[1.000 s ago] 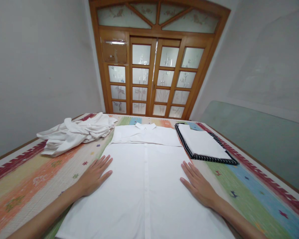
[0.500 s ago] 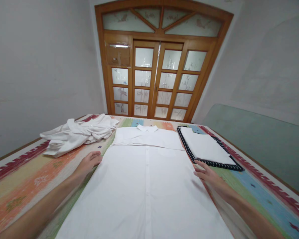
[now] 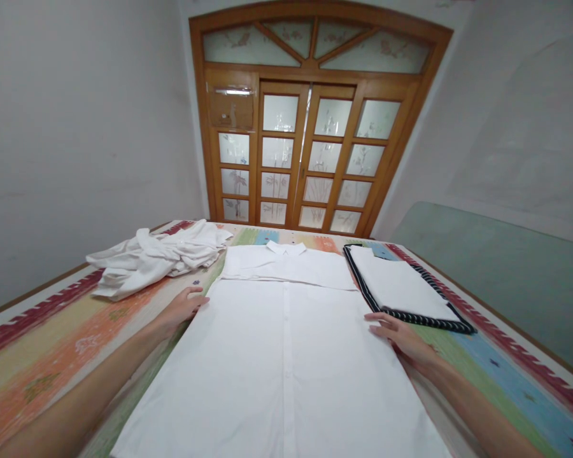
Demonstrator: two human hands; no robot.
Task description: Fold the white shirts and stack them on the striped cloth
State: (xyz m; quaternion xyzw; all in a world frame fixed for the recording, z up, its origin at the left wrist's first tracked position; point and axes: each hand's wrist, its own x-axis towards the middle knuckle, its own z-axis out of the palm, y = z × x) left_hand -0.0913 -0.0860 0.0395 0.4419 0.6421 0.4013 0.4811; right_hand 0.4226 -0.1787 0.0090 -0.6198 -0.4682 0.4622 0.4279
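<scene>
A white button-up shirt (image 3: 248, 356) lies flat in front of me, collar at the far end and button strip down the middle. Across its upper part, below the collar, runs a folded layer of white cloth. My left hand (image 3: 185, 308) rests at the shirt's left edge, fingertips touching the cloth and thumb held apart. At the right edge, my right hand (image 3: 397, 336) has its fingers spread and lying on the fabric. Neither hand has visibly gathered any cloth.
A crumpled heap of white clothing (image 3: 157, 257) lies to the far left. Right of the shirt is a folded white garment (image 3: 401, 283) on black-and-white striped cloth (image 3: 423, 320). A colourful striped tablecloth (image 3: 76, 346) covers the table. Beyond stand wooden glass-paned doors (image 3: 305, 152).
My right hand has shifted slightly inward, with its fingers farther onto the shirt. My left fingertips now reach the left edge of the cloth. The view has moved a little.
</scene>
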